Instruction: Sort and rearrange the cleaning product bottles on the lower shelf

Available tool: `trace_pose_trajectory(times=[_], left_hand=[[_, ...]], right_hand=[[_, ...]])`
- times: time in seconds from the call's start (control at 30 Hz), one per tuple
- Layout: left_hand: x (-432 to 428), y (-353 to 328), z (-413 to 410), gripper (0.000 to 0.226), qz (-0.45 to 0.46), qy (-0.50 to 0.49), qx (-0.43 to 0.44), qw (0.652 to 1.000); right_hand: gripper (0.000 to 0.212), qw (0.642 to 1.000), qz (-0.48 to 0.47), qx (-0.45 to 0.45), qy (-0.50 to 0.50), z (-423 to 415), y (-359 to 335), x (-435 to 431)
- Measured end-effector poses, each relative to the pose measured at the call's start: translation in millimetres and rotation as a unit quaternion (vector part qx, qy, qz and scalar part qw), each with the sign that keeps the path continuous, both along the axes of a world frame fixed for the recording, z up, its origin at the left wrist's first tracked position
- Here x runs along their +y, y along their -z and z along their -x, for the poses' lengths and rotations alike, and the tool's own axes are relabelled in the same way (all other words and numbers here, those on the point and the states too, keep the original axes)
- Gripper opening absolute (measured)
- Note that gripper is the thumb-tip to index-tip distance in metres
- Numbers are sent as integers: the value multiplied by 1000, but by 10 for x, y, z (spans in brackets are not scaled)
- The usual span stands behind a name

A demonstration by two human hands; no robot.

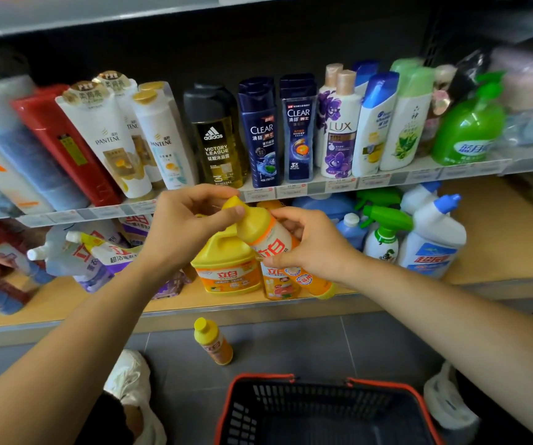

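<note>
Left hand point(185, 227) and right hand point(310, 245) (both stretched forward) are curled, gripping.

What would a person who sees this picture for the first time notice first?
First, the orange bottle with a yellow cap, tilted in the middle: the left hand pinches its cap and the right hand grips its body. Next, a similar bottle on the grey floor below the lower shelf, and the red-rimmed basket at the bottom edge.

At centre frame the orange bottle point(274, 245) is showing a yellow cap and red lettering; at lower middle the basket point(258, 378) is showing black mesh with a red rim.
</note>
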State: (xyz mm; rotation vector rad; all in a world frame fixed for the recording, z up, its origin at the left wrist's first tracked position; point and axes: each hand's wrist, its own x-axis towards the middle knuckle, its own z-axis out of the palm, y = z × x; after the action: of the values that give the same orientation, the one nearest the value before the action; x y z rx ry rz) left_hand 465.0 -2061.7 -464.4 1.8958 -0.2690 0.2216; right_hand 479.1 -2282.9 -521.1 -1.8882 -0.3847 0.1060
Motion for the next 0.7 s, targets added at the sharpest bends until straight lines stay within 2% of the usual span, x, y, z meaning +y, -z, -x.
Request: trace_pose_trajectory(times=[0.13, 0.2, 0.3, 0.4, 0.57, 0.63, 0.7], left_hand=[[58, -47, 17, 29, -106, 10, -3, 994], [81, -57, 32, 34, -136, 20, -7, 990], [77, -38, 76, 34, -164, 25, -47, 985], [73, -23, 92, 37, -188, 35, -101, 976], [105, -27, 76, 36, -160, 49, -110, 980], [115, -40, 61, 37, -142, 77, -94, 982], [128, -56, 43, 41, -114, 121, -39, 985]], right_hand=[[80, 995, 74, -72, 2, 19, 24, -8], [77, 985, 118, -124, 1, 31, 44, -19], [74, 983, 125, -137, -8, 38, 65, -18], [75, 987, 106, -122, -21, 32, 70, 10], [70, 996, 28, -40, -75, 39, 18, 25], [63, 995, -3, -3, -99, 34, -15, 9], [59, 993, -32, 31, -114, 33, -52, 0]])
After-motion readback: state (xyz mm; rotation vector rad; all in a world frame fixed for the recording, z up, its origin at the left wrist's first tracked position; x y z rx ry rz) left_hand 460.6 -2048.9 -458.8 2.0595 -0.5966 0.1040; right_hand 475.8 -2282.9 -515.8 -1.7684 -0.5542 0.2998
